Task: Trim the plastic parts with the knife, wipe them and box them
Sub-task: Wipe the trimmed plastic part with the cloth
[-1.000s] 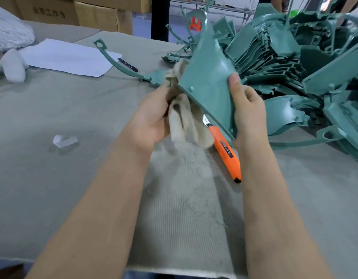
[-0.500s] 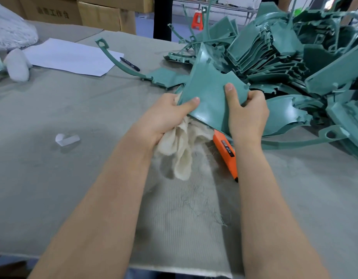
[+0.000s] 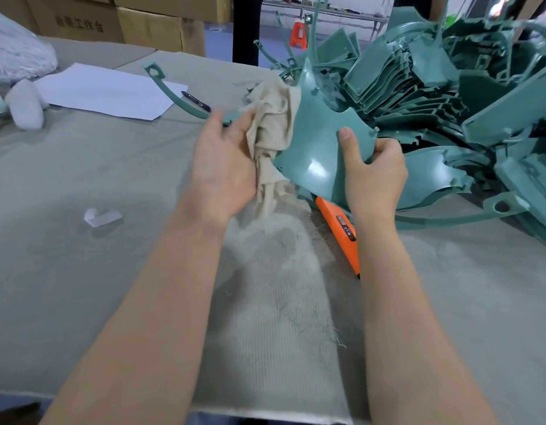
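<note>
My right hand [image 3: 373, 173] grips a curved green plastic part [image 3: 314, 148] by its right edge, thumb on the glossy face, holding it tilted above the table. My left hand [image 3: 225, 167] holds a beige cloth [image 3: 273, 127] against the part's left edge; the cloth bunches up over the edge and hangs down to the table. An orange utility knife [image 3: 342, 231] lies on the table under the part, partly hidden by my right wrist.
A big heap of green plastic parts [image 3: 449, 87] fills the right and back. A long curved green strip [image 3: 173, 96], a pen [image 3: 196, 101] and white paper [image 3: 109, 92] lie at the back left. Cardboard boxes [image 3: 81, 23] stand behind. A small white scrap [image 3: 101, 216] lies left.
My left hand has slid the cloth from under the part's lower edge up along its left side. The part has tipped a little more upright.
</note>
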